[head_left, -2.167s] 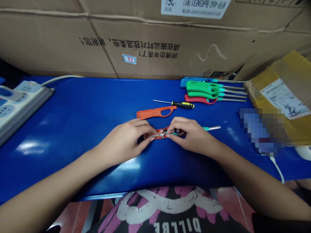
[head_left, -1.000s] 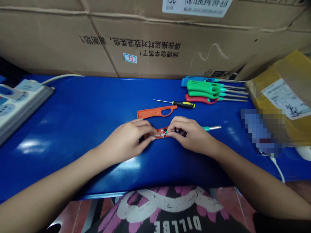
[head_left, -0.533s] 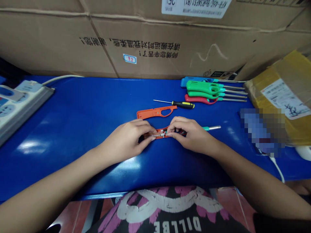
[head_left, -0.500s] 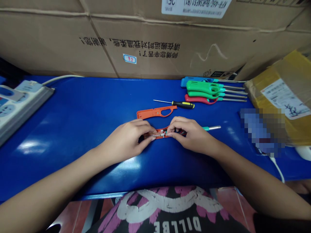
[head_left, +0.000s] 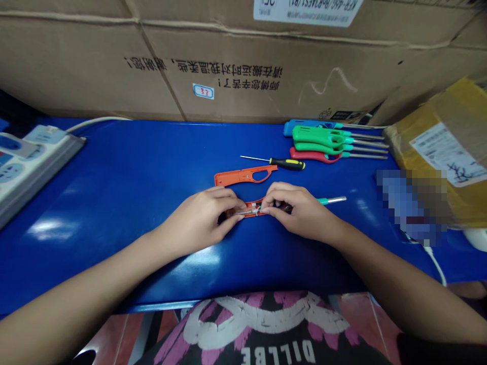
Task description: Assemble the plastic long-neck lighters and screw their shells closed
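An opened orange lighter half (head_left: 249, 209) with a metal nozzle tube (head_left: 335, 200) lies on the blue table (head_left: 125, 192), its small inner parts exposed. My left hand (head_left: 198, 218) is closed on its left end, fingertips pinching the shell. My right hand (head_left: 299, 210) is closed on the right part, fingertips pressing the tiny parts at the middle. The matching orange cover half (head_left: 245, 176) lies loose just behind my hands.
A black-and-yellow screwdriver (head_left: 283, 163) lies behind the cover. Several finished long lighters (head_left: 323, 142), blue, green and red, are stacked at the back right. A power strip (head_left: 26, 162) sits at left, a yellow parcel (head_left: 445, 147) at right, cardboard boxes (head_left: 228, 61) along the back.
Almost nothing has moved. Both hands stay on the opened lighter, with only slight fingertip shifts at its middle.
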`<move>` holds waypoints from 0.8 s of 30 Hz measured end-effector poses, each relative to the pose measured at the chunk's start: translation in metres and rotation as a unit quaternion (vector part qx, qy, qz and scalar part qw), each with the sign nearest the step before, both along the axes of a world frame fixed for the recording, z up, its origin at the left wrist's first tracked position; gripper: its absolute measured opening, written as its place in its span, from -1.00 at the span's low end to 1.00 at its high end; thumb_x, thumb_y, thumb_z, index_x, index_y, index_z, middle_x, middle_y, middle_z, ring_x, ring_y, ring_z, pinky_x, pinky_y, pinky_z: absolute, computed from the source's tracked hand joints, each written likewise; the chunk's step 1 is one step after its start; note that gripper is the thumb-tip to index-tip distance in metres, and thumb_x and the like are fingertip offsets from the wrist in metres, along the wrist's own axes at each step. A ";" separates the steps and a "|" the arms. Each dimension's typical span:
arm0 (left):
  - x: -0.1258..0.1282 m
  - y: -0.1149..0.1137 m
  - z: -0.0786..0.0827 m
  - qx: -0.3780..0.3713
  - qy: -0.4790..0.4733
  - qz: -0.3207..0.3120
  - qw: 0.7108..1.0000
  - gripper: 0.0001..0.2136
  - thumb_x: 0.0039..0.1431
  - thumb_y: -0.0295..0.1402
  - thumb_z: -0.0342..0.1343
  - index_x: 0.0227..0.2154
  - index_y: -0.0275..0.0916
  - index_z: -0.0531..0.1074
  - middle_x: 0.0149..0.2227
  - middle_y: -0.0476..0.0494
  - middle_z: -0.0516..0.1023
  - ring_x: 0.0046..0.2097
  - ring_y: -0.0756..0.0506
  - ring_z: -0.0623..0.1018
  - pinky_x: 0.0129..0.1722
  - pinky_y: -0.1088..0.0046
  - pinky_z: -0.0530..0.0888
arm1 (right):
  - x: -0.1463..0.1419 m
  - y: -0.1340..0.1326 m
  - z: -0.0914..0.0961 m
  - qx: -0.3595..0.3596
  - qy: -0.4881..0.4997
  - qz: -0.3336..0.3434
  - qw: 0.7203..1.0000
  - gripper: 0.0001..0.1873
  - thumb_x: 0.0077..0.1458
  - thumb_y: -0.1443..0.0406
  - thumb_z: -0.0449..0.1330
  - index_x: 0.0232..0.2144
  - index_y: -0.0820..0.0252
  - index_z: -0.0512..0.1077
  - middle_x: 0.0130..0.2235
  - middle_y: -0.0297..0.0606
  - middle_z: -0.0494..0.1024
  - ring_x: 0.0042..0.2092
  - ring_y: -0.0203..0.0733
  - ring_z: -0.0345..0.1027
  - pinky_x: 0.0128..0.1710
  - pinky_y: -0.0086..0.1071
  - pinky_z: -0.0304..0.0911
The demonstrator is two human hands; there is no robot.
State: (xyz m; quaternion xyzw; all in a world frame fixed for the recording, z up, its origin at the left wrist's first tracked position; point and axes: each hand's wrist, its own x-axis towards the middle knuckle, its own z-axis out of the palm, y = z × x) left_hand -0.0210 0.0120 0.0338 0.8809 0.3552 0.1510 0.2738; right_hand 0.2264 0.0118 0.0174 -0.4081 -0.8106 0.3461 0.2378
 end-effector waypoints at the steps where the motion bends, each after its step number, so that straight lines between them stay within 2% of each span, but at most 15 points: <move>1: 0.000 0.000 0.000 0.001 0.000 0.001 1.000 -0.82 0.35 -0.38 0.08 -0.12 -0.22 0.58 -0.16 -0.14 0.60 -0.11 -0.13 0.58 -0.06 0.27 0.53 | 0.000 0.000 0.000 0.000 0.001 -0.001 1.000 -0.89 0.19 0.45 0.23 -0.37 0.19 0.48 -0.31 -0.32 0.49 -0.27 -0.29 0.33 -0.28 -0.38 0.21; 15: 0.000 0.000 -0.003 0.007 -0.007 0.007 1.000 -0.81 0.35 -0.35 0.09 -0.11 -0.20 0.59 -0.14 -0.14 0.62 -0.10 -0.13 0.60 -0.04 0.28 0.55 | -0.002 0.000 0.000 -0.006 0.007 -0.009 1.000 -0.88 0.18 0.46 0.22 -0.37 0.20 0.50 -0.31 -0.32 0.50 -0.26 -0.29 0.35 -0.29 -0.38 0.21; 24: -0.001 0.002 0.000 0.000 -0.009 0.006 1.000 -0.80 0.35 -0.36 0.09 -0.10 -0.20 0.59 -0.14 -0.15 0.63 -0.12 -0.13 0.60 -0.06 0.27 0.55 | 0.000 0.001 0.001 -0.015 0.014 -0.012 1.000 -0.89 0.20 0.39 0.23 -0.34 0.16 0.56 -0.31 -0.30 0.53 -0.27 -0.28 0.39 -0.31 -0.38 0.24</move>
